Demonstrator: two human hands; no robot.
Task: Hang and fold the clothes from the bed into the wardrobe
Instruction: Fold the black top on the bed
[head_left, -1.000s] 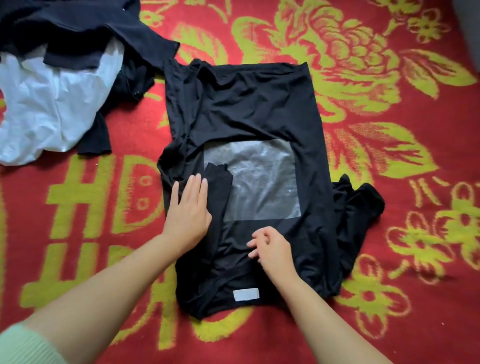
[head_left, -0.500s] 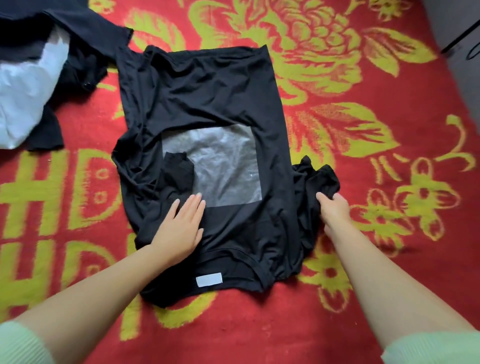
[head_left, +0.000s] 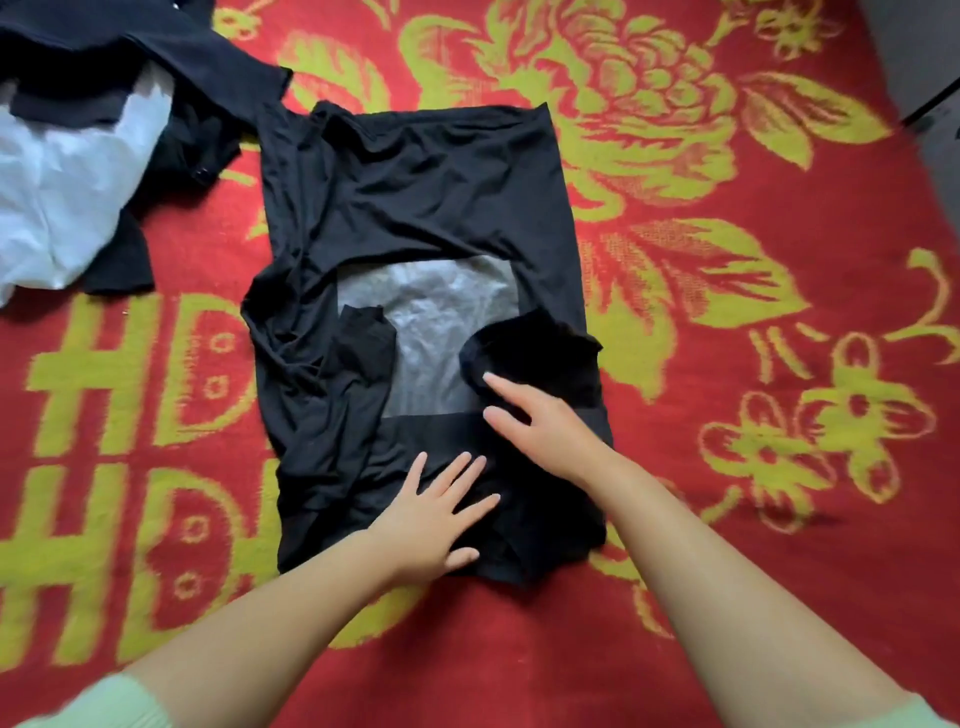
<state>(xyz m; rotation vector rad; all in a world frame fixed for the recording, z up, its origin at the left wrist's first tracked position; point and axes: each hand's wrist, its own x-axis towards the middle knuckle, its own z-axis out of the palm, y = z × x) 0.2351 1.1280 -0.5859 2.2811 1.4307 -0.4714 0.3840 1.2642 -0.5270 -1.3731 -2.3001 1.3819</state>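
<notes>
soft, even daylight, faint shadows, slight motion blur, wide-angle bending toward the edges

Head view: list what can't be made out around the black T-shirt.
- Black T-shirt: collar hidden under the left hand.
- Grey panel: sides covered by both folded-in sleeves; any design unreadable.
- Clothes pile: cut off by the top-left edge.
- Wardrobe: not in frame.
- Right hand: slightly motion-blurred.

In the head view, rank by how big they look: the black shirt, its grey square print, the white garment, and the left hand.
1. black shirt
2. white garment, partly cut off
3. grey square print, partly covered
4. left hand, nearer the camera
</notes>
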